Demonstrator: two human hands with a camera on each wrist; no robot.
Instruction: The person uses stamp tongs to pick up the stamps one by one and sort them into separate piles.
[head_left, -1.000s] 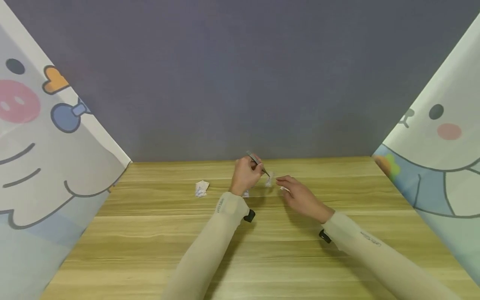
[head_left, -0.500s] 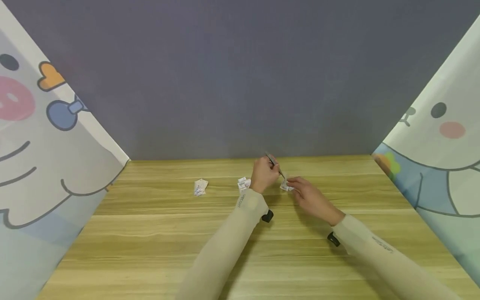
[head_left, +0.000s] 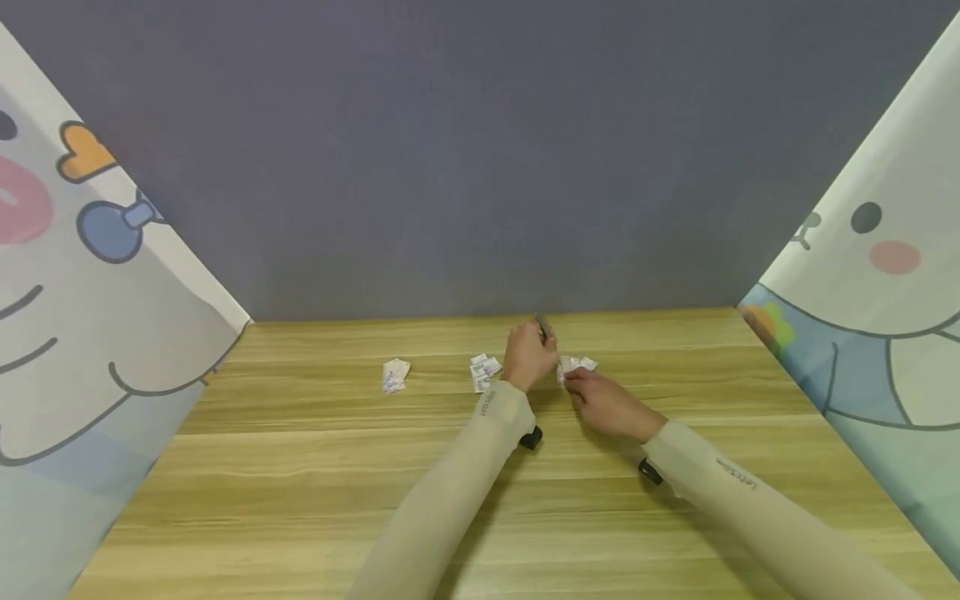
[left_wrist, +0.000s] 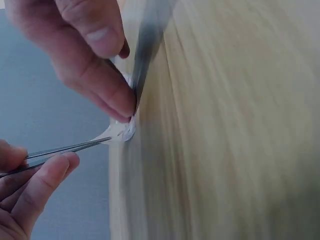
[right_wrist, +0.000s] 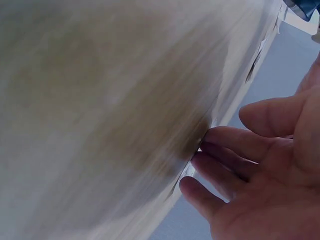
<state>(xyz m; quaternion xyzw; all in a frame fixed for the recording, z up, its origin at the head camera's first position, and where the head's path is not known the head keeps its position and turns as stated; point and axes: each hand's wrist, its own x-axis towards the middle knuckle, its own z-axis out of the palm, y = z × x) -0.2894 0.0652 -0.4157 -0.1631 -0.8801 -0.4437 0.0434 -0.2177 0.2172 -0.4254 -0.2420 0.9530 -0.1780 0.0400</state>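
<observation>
- White paper slips (head_left: 588, 364) near the table's (head_left: 300, 517) far edge, right of its middle, nearer to the right hand (head_left: 611, 406), touching its fingertips.
- Nearly straight fingers there, gripping nothing.
- Pinched in the left hand (head_left: 528, 357): metal tweezers (left_wrist: 92, 143), tips meeting a slip.
- Small, overlapping, faintly printed; long axis unclear.

Wide yellowish wood-grain desk (head_left: 262, 500) up against a flat dark grey wall (head_left: 480, 167), pale cartoon-printed panels (head_left: 885, 333) on both sides. Three little bunches of small white printed paper bits (head_left: 395, 375) sit in a loose row near the back edge. Arms are in beige sleeves (head_left: 450, 492), left hand (head_left: 529, 357) holds a slim dark grey tool (head_left: 542, 327) just beside the middle bunch (head_left: 481, 373), right hand (head_left: 611, 404) has fingertips right at the rightmost bunch (head_left: 579, 364)
</observation>
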